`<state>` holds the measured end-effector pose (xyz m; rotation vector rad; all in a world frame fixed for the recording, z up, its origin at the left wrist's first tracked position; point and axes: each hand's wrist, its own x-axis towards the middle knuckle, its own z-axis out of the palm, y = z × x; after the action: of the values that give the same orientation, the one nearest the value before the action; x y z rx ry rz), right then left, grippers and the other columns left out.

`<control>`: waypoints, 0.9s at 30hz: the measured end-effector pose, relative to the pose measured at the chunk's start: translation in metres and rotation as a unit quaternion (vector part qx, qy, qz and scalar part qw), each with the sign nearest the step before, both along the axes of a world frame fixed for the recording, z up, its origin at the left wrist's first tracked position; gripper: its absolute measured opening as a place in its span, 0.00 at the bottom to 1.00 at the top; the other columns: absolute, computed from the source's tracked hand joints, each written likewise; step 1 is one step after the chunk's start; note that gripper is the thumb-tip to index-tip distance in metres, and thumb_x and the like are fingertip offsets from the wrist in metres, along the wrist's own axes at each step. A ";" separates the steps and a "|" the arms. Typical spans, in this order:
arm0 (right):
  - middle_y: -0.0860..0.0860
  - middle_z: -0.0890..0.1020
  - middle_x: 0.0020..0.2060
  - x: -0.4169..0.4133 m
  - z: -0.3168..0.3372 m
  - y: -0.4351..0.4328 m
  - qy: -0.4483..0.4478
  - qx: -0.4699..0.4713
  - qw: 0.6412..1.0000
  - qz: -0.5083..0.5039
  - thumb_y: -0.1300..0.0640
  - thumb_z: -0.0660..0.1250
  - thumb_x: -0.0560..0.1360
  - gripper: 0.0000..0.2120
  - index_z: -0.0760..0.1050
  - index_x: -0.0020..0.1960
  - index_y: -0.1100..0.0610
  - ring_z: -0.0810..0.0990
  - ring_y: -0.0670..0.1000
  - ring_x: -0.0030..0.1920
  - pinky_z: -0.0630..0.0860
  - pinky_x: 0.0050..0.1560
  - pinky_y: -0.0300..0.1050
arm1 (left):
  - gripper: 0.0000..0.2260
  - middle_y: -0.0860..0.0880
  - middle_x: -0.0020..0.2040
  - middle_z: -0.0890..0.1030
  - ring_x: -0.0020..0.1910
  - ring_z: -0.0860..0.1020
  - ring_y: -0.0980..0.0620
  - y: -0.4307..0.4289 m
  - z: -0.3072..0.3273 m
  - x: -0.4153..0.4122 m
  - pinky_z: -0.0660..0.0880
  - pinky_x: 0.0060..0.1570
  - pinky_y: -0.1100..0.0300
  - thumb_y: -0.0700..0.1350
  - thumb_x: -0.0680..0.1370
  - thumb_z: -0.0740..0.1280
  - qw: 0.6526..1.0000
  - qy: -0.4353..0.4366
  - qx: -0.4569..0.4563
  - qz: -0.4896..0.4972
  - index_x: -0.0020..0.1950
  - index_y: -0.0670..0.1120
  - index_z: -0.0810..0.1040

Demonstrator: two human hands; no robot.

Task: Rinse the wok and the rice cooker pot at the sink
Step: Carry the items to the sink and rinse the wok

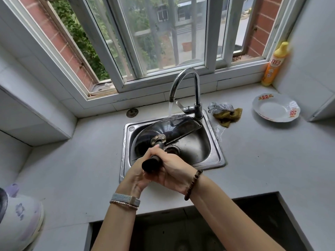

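Note:
A black wok (pixel 163 129) is tipped on its side in the steel sink (pixel 215 153), its outer bottom facing me. Water runs from the chrome tap (pixel 186 82) onto the wok's upper rim. Both hands grip the wok's black handle (pixel 152 163): my left hand (pixel 139 174) wraps it from the left, my right hand (pixel 174 174) from the right. A white rice cooker (pixel 16 214) with purple flower print sits at the lower left edge; its pot is not visible.
A steel scourer (pixel 219 106) and a yellow cloth (pixel 228 116) lie right of the tap. A white dish (pixel 275 109) sits further right, and a yellow detergent bottle (pixel 273 66) stands on the sill. A small puddle wets the counter (pixel 253 151) by the sink.

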<state>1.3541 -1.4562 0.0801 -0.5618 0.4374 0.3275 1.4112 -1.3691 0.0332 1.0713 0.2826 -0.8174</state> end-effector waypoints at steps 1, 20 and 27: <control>0.55 0.72 0.41 0.003 0.002 0.001 -0.002 0.018 1.000 -0.007 0.57 0.64 0.78 0.13 0.69 0.58 0.63 0.77 0.48 0.37 0.80 0.33 0.40 | 0.11 0.43 0.43 0.79 0.46 0.77 0.49 0.000 0.003 0.003 0.71 0.55 0.54 0.51 0.62 0.72 1.000 -0.001 0.000 0.008 0.34 0.45 0.86; 0.59 0.77 0.40 0.036 0.016 0.000 -0.042 0.117 0.991 -0.038 0.58 0.64 0.77 0.09 0.71 0.53 0.62 0.80 0.53 0.38 0.82 0.36 0.45 | 0.15 0.43 0.48 0.77 0.49 0.76 0.48 0.004 0.009 0.042 0.69 0.57 0.55 0.48 0.68 0.73 0.999 -0.034 -0.004 0.013 0.49 0.43 0.77; 0.63 0.79 0.42 0.038 0.019 -0.012 -0.047 0.154 0.986 -0.045 0.57 0.64 0.78 0.15 0.71 0.58 0.67 0.82 0.55 0.37 0.82 0.37 0.44 | 0.07 0.52 0.37 0.81 0.36 0.81 0.60 -0.007 0.010 0.053 0.76 0.43 0.68 0.50 0.72 0.70 0.997 -0.055 0.048 -0.011 0.38 0.47 0.81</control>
<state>1.3918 -1.4678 0.0993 -0.2532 0.3121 0.2740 1.4637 -1.3757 0.0428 1.2076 0.2196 -0.7670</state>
